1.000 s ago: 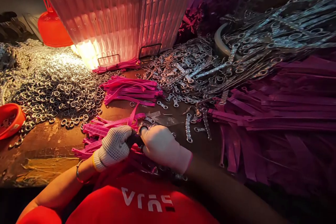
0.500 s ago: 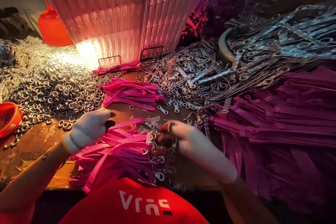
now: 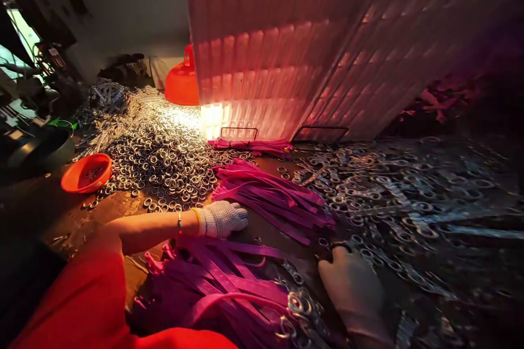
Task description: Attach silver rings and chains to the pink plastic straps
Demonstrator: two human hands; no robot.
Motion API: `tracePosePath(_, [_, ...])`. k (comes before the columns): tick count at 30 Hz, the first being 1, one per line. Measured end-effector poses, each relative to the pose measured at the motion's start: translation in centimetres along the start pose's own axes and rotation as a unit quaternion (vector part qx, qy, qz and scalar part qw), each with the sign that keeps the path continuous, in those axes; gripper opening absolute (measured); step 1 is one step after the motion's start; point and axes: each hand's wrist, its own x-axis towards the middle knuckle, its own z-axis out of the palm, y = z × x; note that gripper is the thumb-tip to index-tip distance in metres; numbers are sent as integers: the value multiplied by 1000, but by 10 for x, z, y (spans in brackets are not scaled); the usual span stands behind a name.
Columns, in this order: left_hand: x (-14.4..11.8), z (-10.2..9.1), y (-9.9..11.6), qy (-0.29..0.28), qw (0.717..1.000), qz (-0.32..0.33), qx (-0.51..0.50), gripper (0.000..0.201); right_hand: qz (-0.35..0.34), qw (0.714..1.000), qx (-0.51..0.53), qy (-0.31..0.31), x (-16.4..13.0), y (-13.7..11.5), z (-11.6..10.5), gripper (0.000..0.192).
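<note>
**Gloved hands at the pink strap bundles**

The near bundle of pink straps (image 3: 221, 283) lies on the surface (image 3: 65, 223) right in front of the person, its ringed ends pointing right. A second strap bundle (image 3: 270, 196) lies just beyond it, with only a narrow strip of bare surface between them. The left hand (image 3: 223, 218), in a knit glove, rests in that strip, touching the near end of the second bundle; its grip is loosely curled, and I cannot tell whether it holds anything. The right hand (image 3: 354, 289), gloved, lies flat and open beside the ringed ends, holding nothing. Metal rings (image 3: 164, 158) crowd the left, metal links (image 3: 409, 196) the right. An orange bowl (image 3: 87, 173) sits at the far left, and a ribbed plastic panel (image 3: 327, 43) walls off the back.
</note>
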Motion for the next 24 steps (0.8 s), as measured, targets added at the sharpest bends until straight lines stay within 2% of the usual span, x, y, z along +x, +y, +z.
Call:
tracePosePath(3, [-20, -17, -40, -73, 994, 65, -39, 7, -10, 1000, -12, 18, 0, -1, 6, 25])
tracePosePath(6, [-36, -36, -81, -85, 993, 78, -27, 15, -3, 1000, -11, 22, 2, -2, 9, 26])
tracePosePath(10, [-44, -66, -137, -38, 997, 34, 63, 15, -10, 999, -11, 37, 4, -1, 12, 24])
tracePosePath(14, [-39, -105, -179, 62, 986, -54, 145, 20, -13, 998, -4, 54, 5, 0, 14, 20])
tracePosePath(16, [-31, -120, -186, 112, 974, -92, 173, 25, -17, 997, 2, 74, 7, 0, 15, 18])
tracePosePath(18, [-17, -123, -182, 144, 965, -112, 190, 27, -19, 996, 9, 92, 9, 0, 19, 17])
tracePosePath(20, [-1, -114, -168, 149, 964, -104, 196, 26, -19, 995, 19, 101, 11, 3, 26, 16])
tracePosePath(24, [29, -74, -127, 117, 978, -28, 172, 18, -9, 991, 58, 120, 8, 16, 46, 17])
